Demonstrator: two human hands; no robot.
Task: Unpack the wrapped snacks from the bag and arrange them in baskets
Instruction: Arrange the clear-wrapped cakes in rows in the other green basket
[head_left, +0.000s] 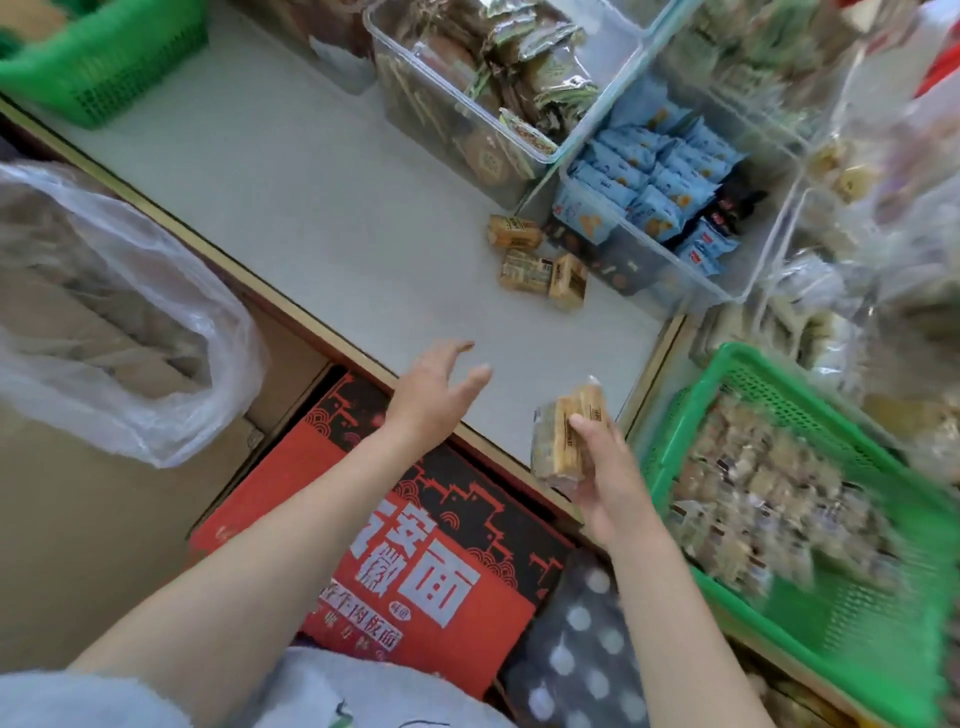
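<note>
Above the near edge of the pale grey table (291, 197), the right hand (605, 480) holds a small stack of tan wrapped snack bars (569, 431), its grip closed around them with the thumb pressed on top; the stack is lifted off the surface, just left of the green plastic lattice basket (883, 618) at the right, which is partly filled with similar beige wrapped snacks (753, 493), blurred in this view. The left hand (436, 395) reaches out over the table edge with fingers spread and relaxed, its grip released and holding nothing. Farther along the table, three tan wrapped snack packets (537, 260) lie loose on the surface, close together and just beside a clear plastic bin (737, 291) holding light blue packets (649, 176). Behind that stands another clear plastic bin (395, 57) with brown and green-wrapped biscuits inside. A second green lattice basket (98, 73) sits at the far left corner of the table. Off the table at the left, a crumpled translucent plastic bag (124, 322) rests on brown cardboard, its mouth open. Below the table edge lies a red and black printed carton (415, 561) with white characters, beside a grey fabric with white dots (576, 644).
</note>
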